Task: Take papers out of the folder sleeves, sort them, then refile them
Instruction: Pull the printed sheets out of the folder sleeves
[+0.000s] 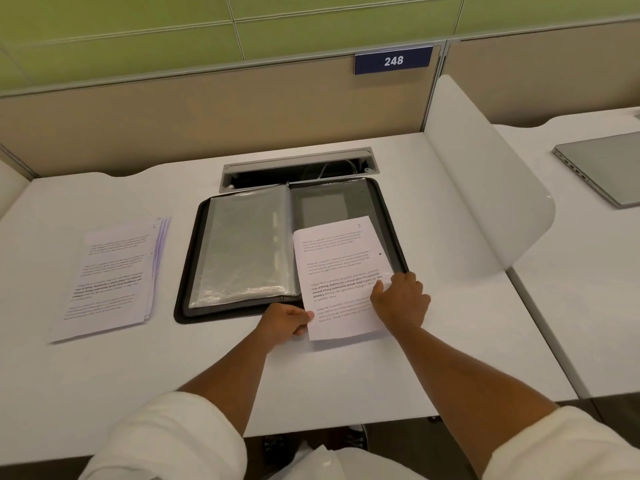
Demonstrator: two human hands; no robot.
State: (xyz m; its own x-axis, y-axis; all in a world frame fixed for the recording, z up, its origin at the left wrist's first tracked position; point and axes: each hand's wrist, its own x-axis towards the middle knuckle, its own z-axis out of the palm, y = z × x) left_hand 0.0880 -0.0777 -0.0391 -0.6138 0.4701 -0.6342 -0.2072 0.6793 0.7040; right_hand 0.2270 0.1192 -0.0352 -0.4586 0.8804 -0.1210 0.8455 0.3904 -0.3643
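Single sheet held over the open folder's right half

The left hand (285, 322) pinches the sheet (341, 278) at its near left edge; the right hand (401, 299) grips its right edge, fingers curled, apparently over the folder (194, 271) rim too. Thin and floppy, the paper should buckle if pushed, so both edges are worth holding. A paper stack (110, 278) lies well left.

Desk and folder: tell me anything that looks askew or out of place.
The printed sheet both hands hold lies tilted across the open folder, its lower end overhanging onto the desk. The paper stack at left is slightly fanned. Nothing looks spilled or damaged.
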